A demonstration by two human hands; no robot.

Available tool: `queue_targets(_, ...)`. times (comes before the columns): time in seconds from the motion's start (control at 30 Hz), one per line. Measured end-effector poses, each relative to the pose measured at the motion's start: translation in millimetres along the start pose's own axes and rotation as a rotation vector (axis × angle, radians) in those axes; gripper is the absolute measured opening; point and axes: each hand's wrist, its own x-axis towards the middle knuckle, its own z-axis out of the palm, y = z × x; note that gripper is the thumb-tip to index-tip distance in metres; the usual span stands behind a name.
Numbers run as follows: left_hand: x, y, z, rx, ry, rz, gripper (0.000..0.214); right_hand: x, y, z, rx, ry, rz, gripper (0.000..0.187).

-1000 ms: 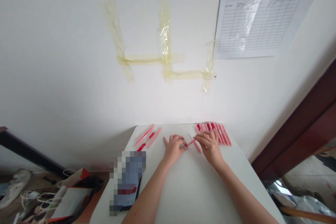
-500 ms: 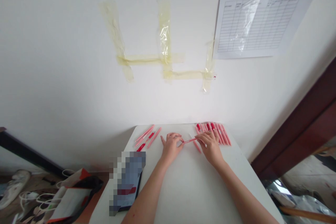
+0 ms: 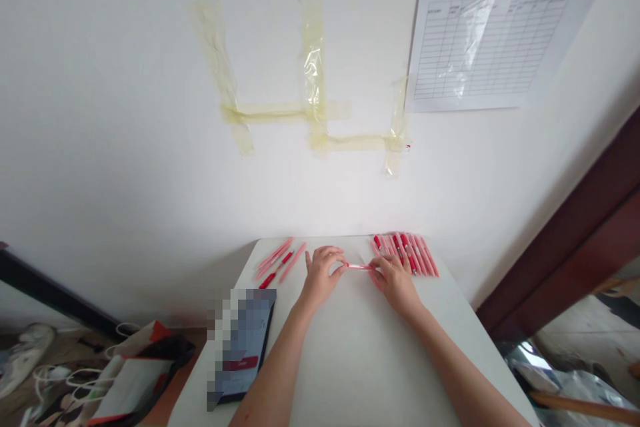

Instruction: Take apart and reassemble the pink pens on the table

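Observation:
A slim pink pen (image 3: 359, 267) lies level between my two hands, above the white table (image 3: 370, 347). The fingertips of my left hand (image 3: 321, 275) pinch its left end. My right hand (image 3: 397, 282) grips the other end between thumb and fingers, which partly cover it. Just beside the right fingers, another pink pen (image 3: 375, 279) rests on the table, mostly hidden. Several pink and red pens (image 3: 425, 255) lie side by side at the back right. To the left of my left hand are a few more pink pens (image 3: 274, 259) and red pen parts (image 3: 277, 270).
A dark-screened device (image 3: 245, 347), partly blurred out, lies on the table's left side. Behind the table rises a white wall (image 3: 150, 113) with yellowed tape and a printed sheet (image 3: 490, 47). Bags (image 3: 135, 373) stand on the floor at left.
The pen between my hands has turned from slanted to nearly level. My right hand has shifted slightly, showing more of the pens behind it.

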Motion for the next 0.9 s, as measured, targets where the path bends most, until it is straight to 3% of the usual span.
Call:
queue_targets(0.3, 5, 3, 1.0, -0.198, 0.112, 0.044, 0.011, -1, -16, -7, 0.078, -0.118, -0.020, 0.019)
queue_targets(0.57, 4, 4, 1.4, -0.195, 0.109, -0.016, 0.027, 1, -24, -12, 0.243, -0.200, 0.017, 0.018)
queue_targets(0.9, 3, 1, 6.4, -0.195, 0.028, -0.031, 0.016, 2, -27, -12, 0.271, -0.237, 0.012, 0.017)
